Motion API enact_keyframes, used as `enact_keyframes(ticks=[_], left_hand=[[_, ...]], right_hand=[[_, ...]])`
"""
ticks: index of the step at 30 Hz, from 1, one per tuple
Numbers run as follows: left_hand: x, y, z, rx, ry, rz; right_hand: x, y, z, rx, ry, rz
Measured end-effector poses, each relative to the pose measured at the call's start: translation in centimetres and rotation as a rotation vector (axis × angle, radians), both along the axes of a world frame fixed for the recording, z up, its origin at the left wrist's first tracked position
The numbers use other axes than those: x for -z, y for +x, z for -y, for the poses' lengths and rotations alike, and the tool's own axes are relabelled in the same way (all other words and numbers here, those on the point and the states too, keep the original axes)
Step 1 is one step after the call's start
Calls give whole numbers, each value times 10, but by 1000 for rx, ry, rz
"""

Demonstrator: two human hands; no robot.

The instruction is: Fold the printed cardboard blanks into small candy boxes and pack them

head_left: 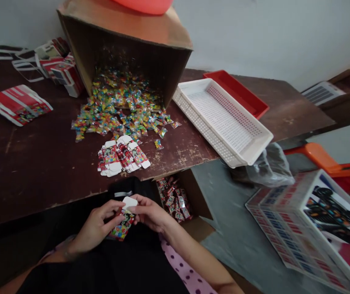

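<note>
Over my lap, both hands hold one small printed candy box (pixel 124 226) with a raised white flap (pixel 130 202). My left hand (pixel 101 222) grips the box from the left side, fingers bent around its upper part. With thumb and fingers, my right hand (pixel 149 212) pinches the box near the flap from the right. Just beyond, on the table edge, lie piles of flat, unfolded small boxes (pixel 122 155). Behind them, many wrapped candies (pixel 126 106) spill out of a large cardboard carton (pixel 175 69) lying on its side.
A white perforated tray (pixel 190 112) and a red tray (pixel 239 90) sit on the dark table (pixel 52 163). Below the edge, an open carton (pixel 198 196) holds small packed boxes. Red-white cartons (pixel 18 104) lie left. A printed carton (pixel 285 228) and orange stool (pixel 322 157) stand right.
</note>
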State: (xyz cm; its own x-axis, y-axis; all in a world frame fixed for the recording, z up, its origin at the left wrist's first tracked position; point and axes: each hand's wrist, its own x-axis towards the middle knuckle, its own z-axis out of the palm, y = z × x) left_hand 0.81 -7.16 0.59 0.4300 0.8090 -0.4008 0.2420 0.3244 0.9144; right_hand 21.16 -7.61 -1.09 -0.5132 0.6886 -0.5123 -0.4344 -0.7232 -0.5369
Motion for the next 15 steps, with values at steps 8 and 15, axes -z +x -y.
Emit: enact_keyframes(ticks=[8, 15], left_hand=[[6, -10, 8, -104, -250, 92], [20, -13, 6, -140, -562, 138]], right_hand=[[8, -12, 9, -179, 318, 271], [-4, -24, 14, -172, 872, 678]])
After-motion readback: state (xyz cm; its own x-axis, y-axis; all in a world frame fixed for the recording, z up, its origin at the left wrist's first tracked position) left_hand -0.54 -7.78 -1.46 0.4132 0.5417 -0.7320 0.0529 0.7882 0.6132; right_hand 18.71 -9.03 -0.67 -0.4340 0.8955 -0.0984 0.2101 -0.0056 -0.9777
